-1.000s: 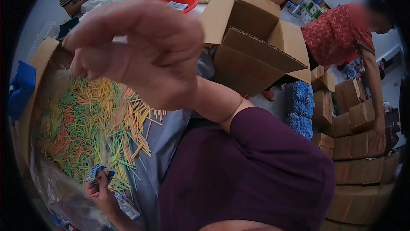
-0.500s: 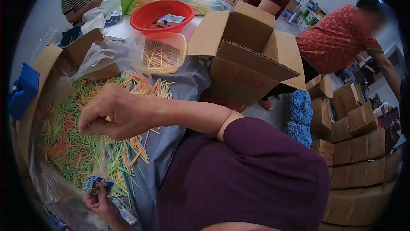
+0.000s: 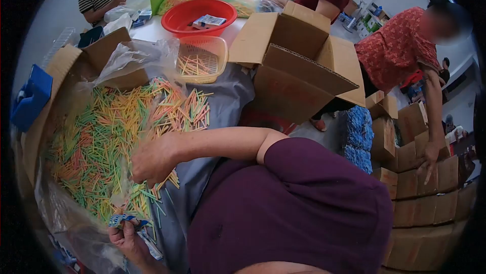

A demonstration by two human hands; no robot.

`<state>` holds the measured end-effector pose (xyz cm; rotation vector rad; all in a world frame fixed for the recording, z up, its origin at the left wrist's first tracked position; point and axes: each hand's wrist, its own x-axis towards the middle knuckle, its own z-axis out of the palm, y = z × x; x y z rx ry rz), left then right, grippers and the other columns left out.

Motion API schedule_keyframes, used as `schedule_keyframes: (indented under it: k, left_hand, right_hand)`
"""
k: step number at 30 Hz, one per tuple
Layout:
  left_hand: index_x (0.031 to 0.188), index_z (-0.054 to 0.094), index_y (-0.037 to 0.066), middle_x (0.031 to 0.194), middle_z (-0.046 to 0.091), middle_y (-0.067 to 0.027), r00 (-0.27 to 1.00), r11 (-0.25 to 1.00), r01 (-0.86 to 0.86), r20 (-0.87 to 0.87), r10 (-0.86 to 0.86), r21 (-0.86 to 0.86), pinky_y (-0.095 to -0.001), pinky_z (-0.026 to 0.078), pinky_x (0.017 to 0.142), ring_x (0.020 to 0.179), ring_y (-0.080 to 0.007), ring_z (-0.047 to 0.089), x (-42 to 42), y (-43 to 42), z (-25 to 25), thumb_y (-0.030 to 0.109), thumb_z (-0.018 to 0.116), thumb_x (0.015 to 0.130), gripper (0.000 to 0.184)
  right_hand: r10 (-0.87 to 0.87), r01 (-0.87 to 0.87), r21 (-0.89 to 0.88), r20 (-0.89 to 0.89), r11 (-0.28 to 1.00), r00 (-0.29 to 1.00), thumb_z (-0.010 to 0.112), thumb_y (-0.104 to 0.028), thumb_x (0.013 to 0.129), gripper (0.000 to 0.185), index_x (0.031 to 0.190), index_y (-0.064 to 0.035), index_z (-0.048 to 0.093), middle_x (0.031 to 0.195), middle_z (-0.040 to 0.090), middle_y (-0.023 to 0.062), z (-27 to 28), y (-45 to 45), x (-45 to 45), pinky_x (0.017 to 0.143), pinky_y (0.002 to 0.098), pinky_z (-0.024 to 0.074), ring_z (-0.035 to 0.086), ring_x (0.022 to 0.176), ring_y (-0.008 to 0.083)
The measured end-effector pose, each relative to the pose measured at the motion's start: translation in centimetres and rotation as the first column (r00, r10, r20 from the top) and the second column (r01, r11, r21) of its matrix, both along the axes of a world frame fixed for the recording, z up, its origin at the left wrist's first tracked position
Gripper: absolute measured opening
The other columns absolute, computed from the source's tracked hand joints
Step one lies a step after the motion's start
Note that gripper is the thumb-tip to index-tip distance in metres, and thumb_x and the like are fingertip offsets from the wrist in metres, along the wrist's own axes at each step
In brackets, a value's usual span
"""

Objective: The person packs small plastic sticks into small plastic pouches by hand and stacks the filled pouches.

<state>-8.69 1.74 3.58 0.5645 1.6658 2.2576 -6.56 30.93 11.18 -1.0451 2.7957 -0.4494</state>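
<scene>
My left hand [image 3: 126,238], low at the left, pinches a small blue-and-white packet [image 3: 127,220] at the near edge of the pile. Above it, my right hand [image 3: 153,160] hangs over the pile of thin coloured sticks [image 3: 101,142], fingers curled and pointing down; whatever they hold, if anything, is hidden. The sticks are green, yellow, orange and pink and lie on clear plastic inside an open carton. More blue-and-white packaging [image 3: 151,246] lies beside my left hand.
A yellow basket [image 3: 221,61] holds some sticks. Behind it is a red basin [image 3: 172,21] with packets. An open cardboard box [image 3: 291,89] stands right of these. A blue tape dispenser [image 3: 33,97] sits far left. Other people are around; stacked cartons [image 3: 420,203] stand at right.
My right hand has come down from close to the camera to just over the sticks, nearer my left hand. My left hand keeps hold of the packet. The co-worker at right has moved an arm over the cartons.
</scene>
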Motion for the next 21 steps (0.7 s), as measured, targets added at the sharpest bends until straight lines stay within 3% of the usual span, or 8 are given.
schedule_keyframes:
  k: [4, 6, 7, 8, 12, 16, 18, 21]
  left_hand:
    - [0.110, 0.060, 0.000, 0.089, 0.065, -0.0059, 0.992, 0.992, -0.119, 0.044, 0.121, -0.050, -0.0263, 0.052, 0.069, 0.077, -0.0130, 0.062, 2.4, -0.2, 0.9, 0.001, 0.063, 0.089, 0.022]
    - [0.110, 0.060, -0.003, 0.089, 0.065, -0.0074, 0.961, 0.958, -0.257, 0.070, 0.266, -0.125, -0.0311, 0.055, 0.070, 0.074, -0.0165, 0.064, 4.3, 1.0, 2.3, -0.005, 0.061, 0.086, 0.024]
    - [0.108, 0.061, -0.003, 0.085, 0.065, -0.0072, 0.964, 0.948, -0.254, 0.032, 0.265, -0.192, -0.0319, 0.057, 0.071, 0.074, -0.0164, 0.066, 4.8, 1.1, 2.7, -0.006, 0.059, 0.085, 0.023]
    - [0.105, 0.063, -0.002, 0.084, 0.068, -0.0080, 0.972, 0.963, -0.209, 0.071, 0.224, -0.173, -0.0314, 0.057, 0.072, 0.075, -0.0156, 0.067, 5.3, 1.0, 2.8, -0.004, 0.062, 0.086, 0.020]
    - [0.103, 0.065, -0.001, 0.082, 0.070, -0.0063, 0.926, 0.940, -0.335, -0.203, 0.317, -0.062, -0.0255, 0.051, 0.064, 0.070, -0.0111, 0.066, 7.9, 1.2, 1.4, 0.000, 0.064, 0.087, 0.016]
    - [0.097, 0.067, 0.001, 0.077, 0.065, -0.0130, 0.642, 0.745, -0.665, -0.469, 0.607, 0.054, -0.0367, 0.049, 0.069, 0.077, -0.0260, 0.065, 10.5, 2.8, -0.8, 0.004, 0.071, 0.080, 0.017]
    - [0.096, 0.067, 0.000, 0.078, 0.066, -0.0134, 0.503, 0.619, -0.782, -0.513, 0.695, 0.071, -0.0375, 0.049, 0.069, 0.077, -0.0275, 0.065, 11.6, 2.7, -1.2, 0.003, 0.070, 0.080, 0.017]
    - [0.097, 0.068, 0.000, 0.078, 0.066, -0.0135, 0.362, 0.493, -0.866, -0.578, 0.731, 0.081, -0.0378, 0.049, 0.068, 0.077, -0.0282, 0.065, 13.3, 1.5, -1.7, 0.005, 0.071, 0.080, 0.018]
  right_hand:
    - [0.011, -0.014, 0.058, 0.056, 0.998, 0.998, 0.063, -0.023, 0.083, 0.025, 0.094, -0.0012, 0.066, 0.083, 0.066, 0.0202, -0.6, -1.0, -0.8, 0.074, 0.0506, 0.0489, 0.064, 0.085, 0.0391]
    - [0.044, -0.039, -0.041, 0.123, 0.998, 0.991, 0.062, -0.023, 0.084, 0.025, 0.096, -0.0007, 0.064, 0.083, 0.065, 0.0214, -1.8, -2.0, -1.8, 0.074, 0.0504, 0.0488, 0.063, 0.085, 0.0409]
    - [0.063, -0.057, -0.145, 0.040, 0.988, 0.997, 0.062, -0.021, 0.084, 0.024, 0.098, -0.0009, 0.063, 0.084, 0.064, 0.0223, -3.3, -2.6, -2.1, 0.073, 0.0499, 0.0488, 0.063, 0.084, 0.0421]
    - [0.072, -0.060, -0.088, 0.145, 0.994, 0.987, 0.061, -0.018, 0.085, 0.023, 0.100, -0.0014, 0.063, 0.087, 0.065, 0.0223, -1.8, -4.0, -2.4, 0.073, 0.0492, 0.0487, 0.063, 0.086, 0.0414]
    - [0.272, -0.243, -0.240, 0.097, 0.940, 0.957, 0.062, -0.009, 0.084, 0.023, 0.105, -0.0002, 0.065, 0.094, 0.066, 0.0209, -1.9, -10.3, -4.5, 0.074, 0.0448, 0.0499, 0.064, 0.085, 0.0400]
    - [0.505, -0.476, -0.235, 0.082, 0.847, 0.859, 0.062, -0.001, 0.086, 0.023, 0.108, -0.0007, 0.064, 0.089, 0.065, 0.0184, -3.7, -15.7, -6.2, 0.065, 0.0377, 0.0492, 0.065, 0.076, 0.0324]
    - [0.583, -0.575, -0.133, 0.025, 0.807, 0.812, 0.062, 0.000, 0.086, 0.025, 0.111, -0.0016, 0.064, 0.092, 0.066, 0.0170, -5.1, -17.8, -7.2, 0.066, 0.0358, 0.0498, 0.066, 0.079, 0.0277]
    - [0.702, -0.684, -0.166, 0.104, 0.710, 0.704, 0.063, 0.001, 0.085, 0.029, 0.114, -0.0018, 0.064, 0.094, 0.067, 0.0153, -4.7, -20.9, -5.1, 0.067, 0.0355, 0.0500, 0.066, 0.082, 0.0247]
